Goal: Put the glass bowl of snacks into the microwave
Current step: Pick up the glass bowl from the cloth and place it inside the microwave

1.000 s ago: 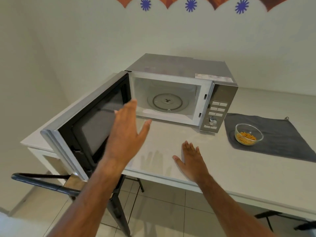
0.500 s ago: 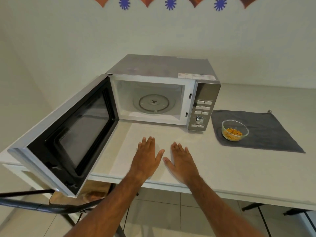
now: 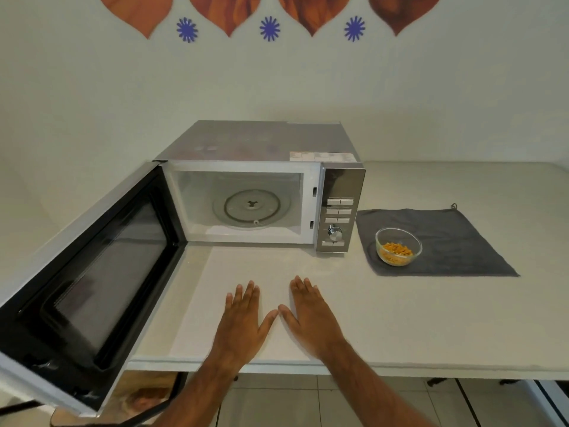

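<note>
A silver microwave (image 3: 340,186) stands at the back of the white counter (image 3: 431,318), its door (image 3: 92,272) swung wide open to the left. Inside lies a bare glass turntable (image 3: 252,208). To the right of the microwave, a small glass bowl of orange snacks (image 3: 398,246) sits on a grey cloth (image 3: 455,241). My left hand (image 3: 241,325) and my right hand (image 3: 311,318) lie flat on the counter side by side, palms down, fingers spread, holding nothing. Both are in front of the microwave and well left of the bowl.
The open door overhangs the counter's front left corner. A dark chair frame (image 3: 147,411) shows below it. The wall (image 3: 277,81) behind carries orange and blue decorations. Tiled floor (image 3: 277,402) lies under the counter's front edge.
My left hand has come away from the open door and settled flat on the counter beside my right hand. The view has pulled back and shifted right.
</note>
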The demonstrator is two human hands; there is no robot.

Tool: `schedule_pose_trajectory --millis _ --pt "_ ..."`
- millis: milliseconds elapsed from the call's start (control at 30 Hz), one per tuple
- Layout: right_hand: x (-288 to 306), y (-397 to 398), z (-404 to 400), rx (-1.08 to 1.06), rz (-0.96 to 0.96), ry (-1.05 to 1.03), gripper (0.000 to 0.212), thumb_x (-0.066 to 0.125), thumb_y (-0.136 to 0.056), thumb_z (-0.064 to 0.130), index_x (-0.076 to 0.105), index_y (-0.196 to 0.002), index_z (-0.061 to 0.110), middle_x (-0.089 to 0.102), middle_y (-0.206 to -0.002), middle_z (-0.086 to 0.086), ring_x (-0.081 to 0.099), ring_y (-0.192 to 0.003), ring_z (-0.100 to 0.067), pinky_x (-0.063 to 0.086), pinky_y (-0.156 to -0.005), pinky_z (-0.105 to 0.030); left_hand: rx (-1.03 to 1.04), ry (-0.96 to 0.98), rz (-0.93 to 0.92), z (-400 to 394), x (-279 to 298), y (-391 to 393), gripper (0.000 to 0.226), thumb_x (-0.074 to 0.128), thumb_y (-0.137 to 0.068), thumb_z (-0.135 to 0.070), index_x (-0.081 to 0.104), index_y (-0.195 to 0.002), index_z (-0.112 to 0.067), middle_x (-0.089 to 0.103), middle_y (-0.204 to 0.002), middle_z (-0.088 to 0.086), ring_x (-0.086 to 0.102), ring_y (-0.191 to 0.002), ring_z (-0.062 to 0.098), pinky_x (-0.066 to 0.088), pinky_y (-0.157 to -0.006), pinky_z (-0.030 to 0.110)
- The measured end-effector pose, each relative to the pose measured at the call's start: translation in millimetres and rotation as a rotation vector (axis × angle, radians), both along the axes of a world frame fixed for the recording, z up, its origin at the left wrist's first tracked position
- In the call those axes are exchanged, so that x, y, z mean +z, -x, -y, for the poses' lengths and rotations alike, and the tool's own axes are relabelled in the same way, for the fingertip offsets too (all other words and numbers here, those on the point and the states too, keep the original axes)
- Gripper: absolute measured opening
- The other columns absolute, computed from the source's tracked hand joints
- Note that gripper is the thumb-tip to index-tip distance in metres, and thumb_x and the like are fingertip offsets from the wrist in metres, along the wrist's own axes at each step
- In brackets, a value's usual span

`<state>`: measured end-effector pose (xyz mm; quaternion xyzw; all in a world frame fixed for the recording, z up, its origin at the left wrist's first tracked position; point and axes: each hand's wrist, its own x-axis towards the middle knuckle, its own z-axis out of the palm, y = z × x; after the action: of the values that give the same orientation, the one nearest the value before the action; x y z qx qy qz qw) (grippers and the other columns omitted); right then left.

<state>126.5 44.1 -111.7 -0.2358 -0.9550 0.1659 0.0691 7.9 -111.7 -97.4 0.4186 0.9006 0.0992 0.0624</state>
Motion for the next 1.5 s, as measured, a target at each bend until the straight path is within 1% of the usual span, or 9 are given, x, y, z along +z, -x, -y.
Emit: schedule_pose_trajectory --millis 267,433,567,767,900,1067,1133,1267,1500 --pt "21.8 -11.7 -29.6 -0.110 -0.092 0.163 0.077 0.028 -0.105 0.064 0.006 -0.167 0.025 0.001 -0.175 0.008 0.000 -0.161 -0.010 0.000 -0.127 -0.026 -0.038 -0.064 0.049 -37.1 6.2 -9.4 0.085 0.016 -0.105 -0.068 -0.004 -0.170 -0.018 -0.010 -0.178 -0.003 -0.011 -0.164 0.017 -0.008 -0.132 0.035" --pt "37.1 -22.5 -56.6 -0.211 -0.247 0.269 0.065 0.041 -0.104 0.060 0.032 -0.160 0.029 0.033 -0.168 0.008 0.030 -0.155 -0.012 0.022 -0.127 -0.030 -0.041 -0.281 0.173 -73.6 21.4 -27.7 0.077 0.026 -0.106 -0.068 0.019 -0.170 -0.026 0.018 -0.177 -0.009 0.012 -0.164 0.014 0.010 -0.133 0.034" --pt "43.9 -34.2 -83.1 -0.269 -0.365 0.263 0.042 0.049 -0.104 0.052 0.052 -0.143 0.035 0.054 -0.149 0.013 0.047 -0.137 -0.008 0.034 -0.110 -0.022 0.040 -0.521 0.460 -109.2 37.7 -41.0 0.050 0.042 -0.105 -0.063 0.050 -0.148 -0.038 0.052 -0.156 -0.010 0.053 -0.141 0.014 0.048 -0.110 0.030" --pt "55.3 -53.6 -125.1 -0.341 -0.503 0.345 0.026 0.054 -0.104 0.043 0.059 -0.129 0.038 0.065 -0.112 0.012 0.062 -0.104 -0.008 0.057 -0.091 -0.037 -0.011 -0.641 0.743 -159.0 56.7 -55.1 0.033 0.041 -0.111 -0.051 0.067 -0.122 -0.035 0.076 -0.111 -0.012 0.071 -0.108 0.012 0.057 -0.097 0.033" --pt "60.5 -68.8 -156.4 -0.386 -0.534 0.358 0.027 0.056 -0.104 0.041 0.058 -0.131 0.038 0.069 -0.116 0.010 0.067 -0.103 -0.007 0.057 -0.090 -0.035 -0.020 -0.710 0.864 -190.3 60.2 -65.4 0.037 0.043 -0.112 -0.044 0.071 -0.121 -0.023 0.076 -0.096 -0.003 0.071 -0.099 0.017 0.062 -0.086 0.039" --pt "69.7 -86.3 -205.2 -0.564 -0.585 0.348 0.021 0.057 -0.103 0.037 0.064 -0.118 0.025 0.069 -0.099 0.001 0.069 -0.092 -0.022 0.061 -0.085 -0.046 0.038 -0.592 0.992 -235.3 73.5 -71.9 0.035 0.041 -0.109 -0.056 0.064 -0.106 -0.030 0.074 -0.098 0.002 0.069 -0.090 0.020 0.049 -0.065 0.027" --pt "74.3 -93.8 -223.0 -0.621 -0.611 0.344 0.023 0.058 -0.102 0.037 0.064 -0.122 0.027 0.068 -0.095 0.004 0.070 -0.094 -0.024 0.061 -0.083 -0.043 0.003 -0.518 0.963 -256.7 77.3 -73.8 0.039 0.042 -0.108 -0.057 0.062 -0.116 -0.025 0.076 -0.103 0.006 0.072 -0.094 0.026 0.053 -0.069 0.030" --pt "75.9 -105.4 -250.2 -0.723 -0.510 0.252 0.029 0.056 -0.100 0.038 0.061 -0.127 0.028 0.067 -0.093 0.001 0.067 -0.088 -0.024 0.057 -0.082 -0.044 -0.003 -0.402 0.928 -295.7 79.4 -75.4 0.052 0.039 -0.108 -0.056 0.064 -0.123 -0.014 0.080 -0.103 0.015 0.073 -0.102 0.033 0.059 -0.095 0.046" --pt "73.3 -103.4 -267.0 -0.772 -0.336 0.317 0.042 0.053 -0.102 0.044 0.056 -0.137 0.021 0.069 -0.118 -0.008 0.067 -0.108 -0.031 0.056 -0.094 -0.048 0.065 -0.360 0.834 -331.4 65.4 -73.6 0.052 0.045 -0.107 -0.053 0.070 -0.122 -0.009 0.082 -0.086 0.011 0.076 -0.087 0.024 0.062 -0.088 0.042"
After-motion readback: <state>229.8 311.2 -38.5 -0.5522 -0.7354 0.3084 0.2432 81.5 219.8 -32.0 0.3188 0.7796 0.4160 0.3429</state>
